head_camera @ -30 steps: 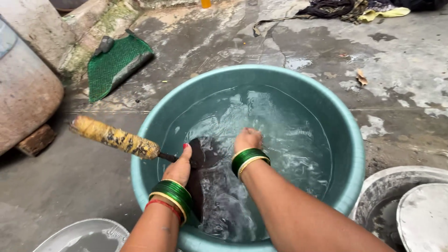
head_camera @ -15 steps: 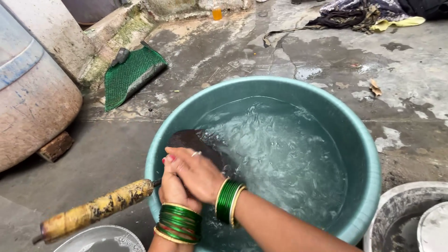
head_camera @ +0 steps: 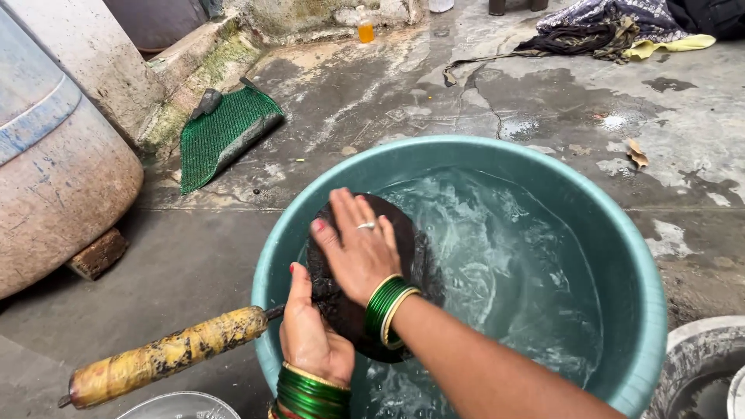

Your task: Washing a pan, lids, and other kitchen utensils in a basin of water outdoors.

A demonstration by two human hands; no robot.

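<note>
**Black pan held at near-left rim of tub, both hands on it**

We note the right hand (head_camera: 358, 252) lying flat on the dark round face of the pan (head_camera: 403, 233), its fingers (head_camera: 343, 211) spread and extended, gripping nothing, the palm pressed on the metal. A ring shows on one finger, and green bangles (head_camera: 386, 309) sit at the wrist.

The left hand (head_camera: 310, 334) is closed around the pan's near edge where the handle meets it, thumb up along the rim. It too carries green bangles (head_camera: 310, 392).

The pan stands tilted on edge, partly lifted out of the water, at the near-left side of the teal tub (head_camera: 613, 233). Its yellow, stained handle (head_camera: 163, 357) projects outward over the tub's left rim and hangs above the floor.

The water (head_camera: 512, 271) in the tub is rippled and clear.

Beyond the tub, on the wet concrete floor (head_camera: 388, 93), we record a green mesh mat (head_camera: 221, 132) by the far-left wall, a large drum (head_camera: 54, 178) at the left edge, and a heap of clothes (head_camera: 613, 27) in the far-right corner. A metal basin (head_camera: 691, 357) sits at the near right.
</note>
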